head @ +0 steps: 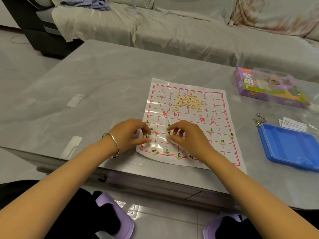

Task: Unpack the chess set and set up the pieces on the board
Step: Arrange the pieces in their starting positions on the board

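left hand – fingertips pinch a round cream disc at the near-left of the board, a thin glossy sheet with red grid. right hand pinches a second disc beside it. farther on – heaped red-marked discs. right: blue tray, purple box.
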The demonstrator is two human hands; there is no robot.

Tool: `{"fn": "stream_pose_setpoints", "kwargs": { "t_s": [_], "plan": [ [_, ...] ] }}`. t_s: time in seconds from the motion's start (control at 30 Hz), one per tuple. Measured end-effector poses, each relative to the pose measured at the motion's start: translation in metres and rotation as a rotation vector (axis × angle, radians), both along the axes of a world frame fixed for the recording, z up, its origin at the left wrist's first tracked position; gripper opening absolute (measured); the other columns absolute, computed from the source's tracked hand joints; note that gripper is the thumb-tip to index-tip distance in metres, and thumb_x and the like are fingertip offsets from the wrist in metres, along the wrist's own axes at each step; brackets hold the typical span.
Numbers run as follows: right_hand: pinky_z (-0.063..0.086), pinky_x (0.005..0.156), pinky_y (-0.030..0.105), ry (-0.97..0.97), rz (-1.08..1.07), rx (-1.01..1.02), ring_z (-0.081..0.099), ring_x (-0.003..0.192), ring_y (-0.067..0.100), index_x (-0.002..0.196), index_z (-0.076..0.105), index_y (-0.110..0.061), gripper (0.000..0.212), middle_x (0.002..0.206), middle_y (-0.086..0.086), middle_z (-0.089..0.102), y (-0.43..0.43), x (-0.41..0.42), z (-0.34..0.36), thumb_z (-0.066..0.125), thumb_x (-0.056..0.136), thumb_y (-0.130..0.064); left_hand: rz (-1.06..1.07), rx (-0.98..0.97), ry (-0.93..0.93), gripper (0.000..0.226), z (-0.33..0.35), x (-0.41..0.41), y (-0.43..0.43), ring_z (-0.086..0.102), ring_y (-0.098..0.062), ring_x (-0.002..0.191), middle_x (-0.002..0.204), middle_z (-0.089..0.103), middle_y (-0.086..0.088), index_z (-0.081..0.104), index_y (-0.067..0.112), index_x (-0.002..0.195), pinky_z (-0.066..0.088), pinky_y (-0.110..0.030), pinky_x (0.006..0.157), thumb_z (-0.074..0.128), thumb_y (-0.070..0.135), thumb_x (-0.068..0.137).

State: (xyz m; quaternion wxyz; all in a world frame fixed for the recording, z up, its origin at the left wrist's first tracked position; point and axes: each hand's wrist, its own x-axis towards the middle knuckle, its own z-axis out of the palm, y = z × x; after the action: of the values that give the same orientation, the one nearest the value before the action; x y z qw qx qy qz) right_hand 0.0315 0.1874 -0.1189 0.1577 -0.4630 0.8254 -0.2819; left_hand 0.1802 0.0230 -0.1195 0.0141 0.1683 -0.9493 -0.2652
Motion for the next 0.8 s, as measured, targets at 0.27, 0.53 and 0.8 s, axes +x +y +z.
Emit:
{"fn": "stream_pose_setpoints", "kwargs": {
  "t_s": [0.27, 0.53, 0.8],
  "plan": [
    [0.048, 0.077, 0.024, 0.034, 0.055, 0.132, 0.053, 0.085, 0.008, 0.104, 0.065, -0.024, 0.024, 0.101, -0.007, 0.062, -0.014, 0.009, -0.004, 0.067, 0.083, -0.036, 0.074, -0.005, -0.043, 0.026, -0.003, 0.015, 0.001, 0.048, -0.006, 0.08, 0.085, 0.052, 0.016, 0.058, 0.026, 0.093, 0.033, -0.008, 0.061, 0.066, 0.046, 0.078],
    [0.041, 0.075, 0.022, 0.159, 0.052, 0.104, 0.05, 0.092, 0.008, 0.117, 0.062, -0.027, 0.038, 0.109, -0.006, 0.056, -0.038, 0.014, -0.004, 0.062, 0.084, -0.046, 0.004, -0.045, -0.054, 0.031, -0.007, 0.019, 0.003, 0.05, -0.008, 0.08, 0.087, 0.056, 0.012, 0.058, 0.028, 0.094, 0.034, -0.009, 0.063, 0.068, 0.05, 0.074],
    [0.038, 0.074, 0.02, 0.159, -0.045, 0.112, 0.047, 0.086, 0.008, 0.106, 0.068, -0.021, 0.031, 0.108, -0.002, 0.061, -0.059, 0.02, -0.009, 0.067, 0.082, -0.04, -0.037, 0.009, -0.035, 0.038, -0.005, 0.026, 0.0, 0.048, -0.006, 0.084, 0.089, 0.054, 0.015, 0.058, 0.031, 0.102, 0.034, -0.008, 0.068, 0.07, 0.051, 0.072]
  ]
}}
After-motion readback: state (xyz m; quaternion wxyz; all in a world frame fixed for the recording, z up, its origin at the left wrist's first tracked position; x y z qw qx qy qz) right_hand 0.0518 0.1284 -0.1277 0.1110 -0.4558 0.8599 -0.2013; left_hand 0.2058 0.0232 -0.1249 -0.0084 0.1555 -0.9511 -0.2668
